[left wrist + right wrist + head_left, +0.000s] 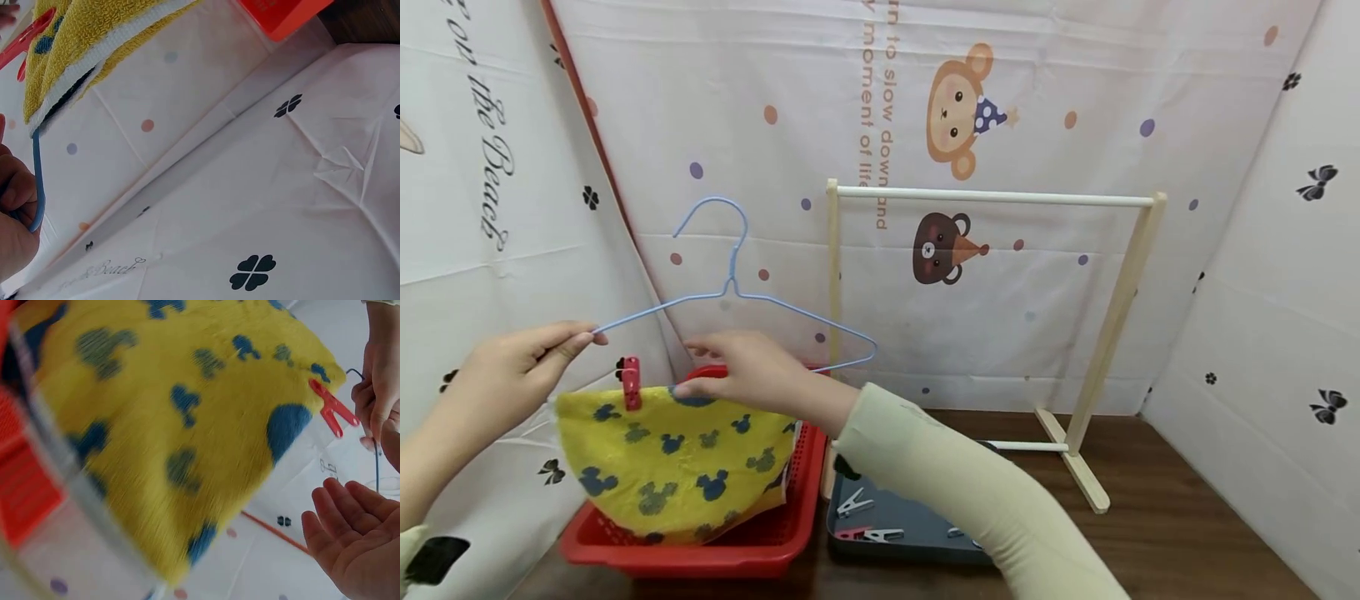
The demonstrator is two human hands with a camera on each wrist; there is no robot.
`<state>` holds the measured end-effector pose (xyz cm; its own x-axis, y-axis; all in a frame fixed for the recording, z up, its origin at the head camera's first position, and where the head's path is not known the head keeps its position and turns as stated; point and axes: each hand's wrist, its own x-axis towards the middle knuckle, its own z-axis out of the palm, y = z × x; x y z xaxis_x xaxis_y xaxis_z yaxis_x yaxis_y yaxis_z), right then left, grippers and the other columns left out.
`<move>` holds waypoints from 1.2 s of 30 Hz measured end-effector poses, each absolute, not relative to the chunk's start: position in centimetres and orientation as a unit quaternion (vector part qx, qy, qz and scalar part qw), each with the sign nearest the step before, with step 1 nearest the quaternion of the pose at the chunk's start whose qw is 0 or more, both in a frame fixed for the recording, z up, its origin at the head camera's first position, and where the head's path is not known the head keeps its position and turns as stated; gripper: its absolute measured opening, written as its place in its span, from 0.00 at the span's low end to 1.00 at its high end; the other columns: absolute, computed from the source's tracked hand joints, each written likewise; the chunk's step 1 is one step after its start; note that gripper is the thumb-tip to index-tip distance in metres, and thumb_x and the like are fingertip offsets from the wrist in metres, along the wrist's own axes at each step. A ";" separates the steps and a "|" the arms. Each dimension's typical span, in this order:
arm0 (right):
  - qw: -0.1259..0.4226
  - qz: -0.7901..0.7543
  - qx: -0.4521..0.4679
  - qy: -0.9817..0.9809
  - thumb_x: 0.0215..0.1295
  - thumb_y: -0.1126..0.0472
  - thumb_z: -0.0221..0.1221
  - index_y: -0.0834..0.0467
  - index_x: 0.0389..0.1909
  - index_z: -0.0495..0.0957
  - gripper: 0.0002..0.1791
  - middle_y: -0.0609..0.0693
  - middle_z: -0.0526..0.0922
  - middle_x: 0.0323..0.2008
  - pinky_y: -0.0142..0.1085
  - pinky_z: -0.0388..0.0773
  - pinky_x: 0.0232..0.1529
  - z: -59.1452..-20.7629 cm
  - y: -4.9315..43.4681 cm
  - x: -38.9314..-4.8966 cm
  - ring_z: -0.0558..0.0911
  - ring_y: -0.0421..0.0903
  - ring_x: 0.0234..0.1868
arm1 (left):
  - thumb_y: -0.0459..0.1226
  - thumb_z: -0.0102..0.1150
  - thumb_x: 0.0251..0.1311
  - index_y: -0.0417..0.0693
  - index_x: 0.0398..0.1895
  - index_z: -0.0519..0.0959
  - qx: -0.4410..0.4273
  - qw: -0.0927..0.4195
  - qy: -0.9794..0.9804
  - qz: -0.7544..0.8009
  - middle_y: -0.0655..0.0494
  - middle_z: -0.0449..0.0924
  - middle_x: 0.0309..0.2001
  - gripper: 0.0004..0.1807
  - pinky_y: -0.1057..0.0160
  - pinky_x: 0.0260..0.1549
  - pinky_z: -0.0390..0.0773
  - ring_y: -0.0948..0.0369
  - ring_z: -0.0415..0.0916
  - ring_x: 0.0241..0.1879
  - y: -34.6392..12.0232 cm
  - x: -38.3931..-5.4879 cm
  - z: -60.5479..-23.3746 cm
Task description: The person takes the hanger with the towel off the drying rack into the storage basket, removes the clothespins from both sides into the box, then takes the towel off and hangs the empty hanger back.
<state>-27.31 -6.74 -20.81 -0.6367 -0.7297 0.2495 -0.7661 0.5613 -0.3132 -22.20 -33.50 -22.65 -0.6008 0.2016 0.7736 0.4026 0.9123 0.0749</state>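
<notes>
towel [632, 458], yellow with blue and grey mouse heads, hangs on the hanger [732, 262] at the head view's eight o'clock, hiding what the basket [685, 560] behind holds. a red peg [632, 385] clips its edge at eleven. the tray [917, 518] at six holds more pegs [854, 503]. the left hand [512, 375] pinches the hanger's end; the right hand [756, 375], fingers spread from the palm, grips nothing, its palm visible only from the right wrist. only the left wrist view shows looped pile.

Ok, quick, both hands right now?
Left hand: closed, fingers pinching the hanger.
Right hand: open, fingers relaxed, holding nothing, near the cloth.
</notes>
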 end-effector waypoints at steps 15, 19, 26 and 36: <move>0.029 0.228 0.385 -0.894 0.69 0.38 0.61 0.41 0.75 0.67 0.35 0.34 0.81 0.63 0.18 0.75 0.52 -21.9 -13.4 -27.1 0.80 0.28 0.59 | 0.29 0.53 0.74 0.31 0.45 0.84 -0.184 0.431 -0.874 -0.132 0.30 0.86 0.38 0.11 0.76 0.22 0.59 0.85 0.55 0.27 -33.4 -21.8 -22.7; 0.046 0.233 0.396 -0.887 0.73 0.41 0.59 0.43 0.69 0.74 0.27 0.34 0.86 0.51 0.16 0.71 0.40 -21.8 -14.0 -26.8 0.79 0.26 0.43 | 0.30 0.53 0.74 0.33 0.44 0.85 -0.186 0.437 -0.870 -0.133 0.31 0.86 0.37 0.11 0.77 0.23 0.61 0.90 0.55 0.29 -33.4 -21.8 -22.7; 0.078 0.239 0.417 -0.873 0.74 0.46 0.59 0.47 0.58 0.81 0.17 0.35 0.84 0.36 0.16 0.68 0.32 -21.9 -14.0 -26.5 0.74 0.28 0.31 | 0.31 0.52 0.76 0.33 0.45 0.85 -0.185 0.433 -0.872 -0.134 0.31 0.85 0.37 0.12 0.73 0.21 0.56 0.79 0.54 0.22 -33.2 -21.5 -22.6; 0.090 0.268 0.406 -0.869 0.73 0.49 0.61 0.48 0.47 0.83 0.10 0.35 0.83 0.32 0.16 0.68 0.31 -21.9 -14.0 -26.3 0.73 0.28 0.29 | 0.32 0.53 0.75 0.33 0.43 0.85 -0.192 0.431 -0.870 -0.146 0.44 0.89 0.35 0.12 0.77 0.23 0.60 0.84 0.57 0.26 -33.1 -21.5 -22.7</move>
<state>-26.35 -13.97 -21.91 -0.6550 -0.6573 0.3728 -0.7531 0.5277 -0.3929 -21.49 -33.10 -22.67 -0.5554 0.2087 0.8050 0.4598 0.8836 0.0882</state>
